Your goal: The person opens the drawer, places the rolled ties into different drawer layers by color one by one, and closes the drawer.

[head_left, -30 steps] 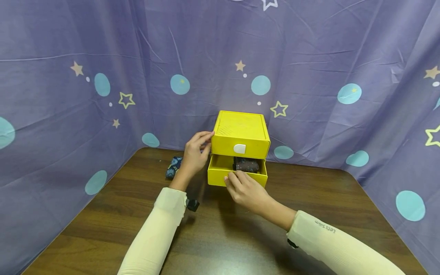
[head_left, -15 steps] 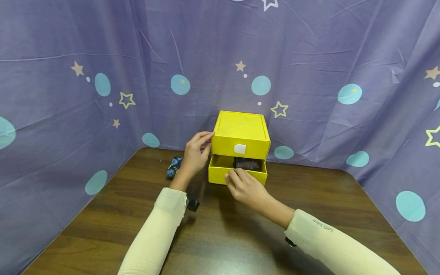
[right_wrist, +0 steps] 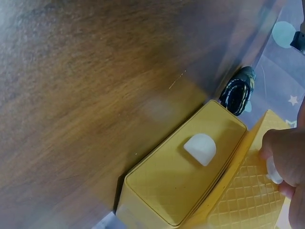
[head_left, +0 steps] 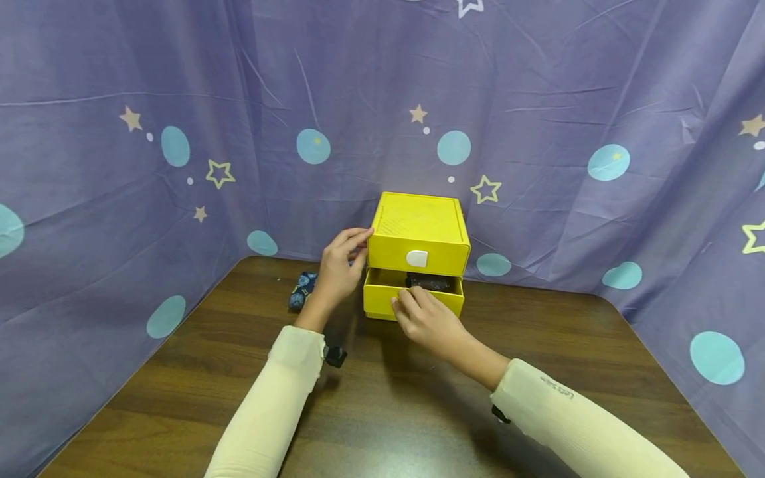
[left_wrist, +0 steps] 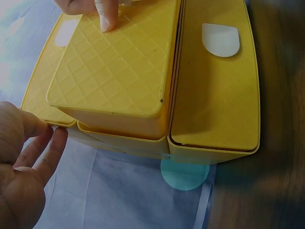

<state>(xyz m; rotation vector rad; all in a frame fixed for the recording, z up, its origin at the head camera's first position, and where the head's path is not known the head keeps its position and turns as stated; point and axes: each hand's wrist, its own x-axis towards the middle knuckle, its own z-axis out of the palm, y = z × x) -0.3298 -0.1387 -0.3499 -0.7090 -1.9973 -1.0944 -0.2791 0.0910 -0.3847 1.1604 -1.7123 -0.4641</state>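
A yellow drawer unit [head_left: 418, 218] with three stacked drawers stands at the back of the table. Its middle drawer [head_left: 379, 300] is partly pulled out and holds a dark rolled cloth [head_left: 431, 281] with small spots. My right hand [head_left: 427, 322] pinches the white handle [right_wrist: 274, 171] of that drawer between thumb and fingers. My left hand [head_left: 342, 262] steadies the unit's left side near the top, fingers fairly straight against the edge. Behind the left wrist lies a dark blue patterned cloth roll [head_left: 301, 290], partly hidden in the head view.
The brown wooden table [head_left: 370, 411] reaches back to a purple curtain [head_left: 520, 99] with stars and dots, hanging behind and at both sides. White handles show on the top drawer [head_left: 394, 253] and the bottom drawer [right_wrist: 167, 186].
The middle drawer has slid inward a little, with my right hand moving along with it. Less of the dark cloth inside shows. My left hand has stayed in place.
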